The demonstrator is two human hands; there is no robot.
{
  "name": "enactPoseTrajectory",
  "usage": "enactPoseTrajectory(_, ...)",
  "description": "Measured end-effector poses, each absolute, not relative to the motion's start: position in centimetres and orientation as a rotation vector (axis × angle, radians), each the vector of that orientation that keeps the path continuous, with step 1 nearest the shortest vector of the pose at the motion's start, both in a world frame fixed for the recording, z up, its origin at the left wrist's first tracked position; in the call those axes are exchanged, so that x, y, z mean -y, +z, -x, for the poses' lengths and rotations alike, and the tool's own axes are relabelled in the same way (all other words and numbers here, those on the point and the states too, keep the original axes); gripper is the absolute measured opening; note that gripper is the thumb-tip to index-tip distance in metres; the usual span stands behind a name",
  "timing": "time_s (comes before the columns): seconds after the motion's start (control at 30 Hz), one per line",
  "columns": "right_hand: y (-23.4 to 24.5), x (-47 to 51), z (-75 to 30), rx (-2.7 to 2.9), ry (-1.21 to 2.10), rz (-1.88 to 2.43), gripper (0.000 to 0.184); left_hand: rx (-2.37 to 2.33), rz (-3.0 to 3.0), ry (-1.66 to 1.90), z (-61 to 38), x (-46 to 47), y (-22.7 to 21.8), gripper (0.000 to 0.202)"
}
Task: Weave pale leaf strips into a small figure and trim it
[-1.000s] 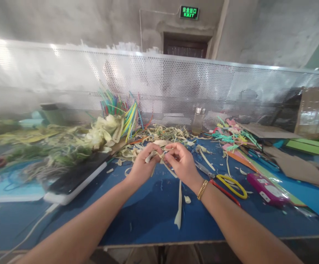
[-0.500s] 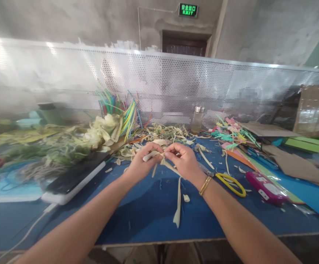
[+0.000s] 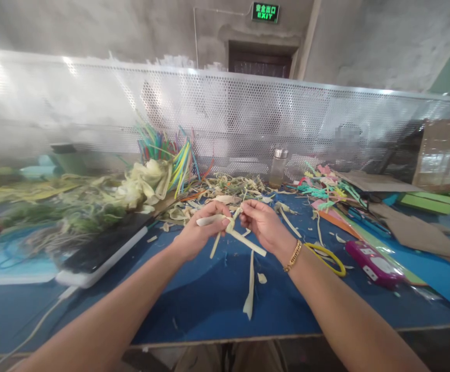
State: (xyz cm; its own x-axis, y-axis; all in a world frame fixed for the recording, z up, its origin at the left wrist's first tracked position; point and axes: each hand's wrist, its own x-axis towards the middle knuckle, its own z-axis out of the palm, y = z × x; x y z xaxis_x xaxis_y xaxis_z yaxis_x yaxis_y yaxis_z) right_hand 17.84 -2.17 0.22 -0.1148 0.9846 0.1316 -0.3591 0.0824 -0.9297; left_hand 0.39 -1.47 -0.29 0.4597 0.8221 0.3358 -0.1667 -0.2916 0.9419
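Note:
My left hand (image 3: 201, 230) pinches several pale strips, which look like corn husk, where they cross in a small knot (image 3: 230, 224). One wide pale strip (image 3: 248, 242) sticks out toward the lower right, and a thinner one (image 3: 215, 245) hangs below my left fingers. My right hand (image 3: 266, 225), with a gold bracelet at the wrist, has thumb and finger closed on the end of a strip that rises from the knot. Below the hands, a loose pale strip (image 3: 250, 289) and a small scrap (image 3: 262, 278) lie on the blue tabletop (image 3: 194, 310).
Yellow-handled scissors (image 3: 328, 260) and a purple device (image 3: 374, 263) lie right of my right forearm. Husk scraps (image 3: 233, 184) spread behind the hands. Left are a black-and-white device (image 3: 101, 250) with a cable and husk bundles (image 3: 147, 181). A glass bottle (image 3: 278, 168) stands behind.
My right hand has drawn slightly away from the left, pulling a strip end up and right. The knot and the wide strip now show more clearly between the hands.

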Motion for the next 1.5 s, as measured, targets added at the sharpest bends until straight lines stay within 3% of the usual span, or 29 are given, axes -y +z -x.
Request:
enactPoseTrajectory(0.6,0.6,1.5,-18.4,0.891,1.313,0.693,0.030,-0.666,-1.542,0.839,-0.8,2.2,0.3,0.027)
enactPoseTrajectory(0.83,0.8,1.7,-18.2,0.929,1.248,0.721,0.023,-0.735,-1.469,1.076,-1.0,1.8,0.0,0.024)
enactPoseTrajectory(1.03,0.6,2.4,-18.0,1.301,0.892,0.870,0.042,-0.754,-1.383,1.237,-0.9,1.4,0.1,0.028)
enactPoseTrajectory(1.2,0.6,2.8,-17.7,1.328,0.920,0.788,0.016,-0.737,-1.377,1.298,-0.9,1.4,0.2,0.026)
enactPoseTrajectory(1.5,-0.1,1.4,-18.8,1.330,0.847,0.913,0.024,-0.781,-1.364,1.323,-0.4,0.6,0.4,0.031)
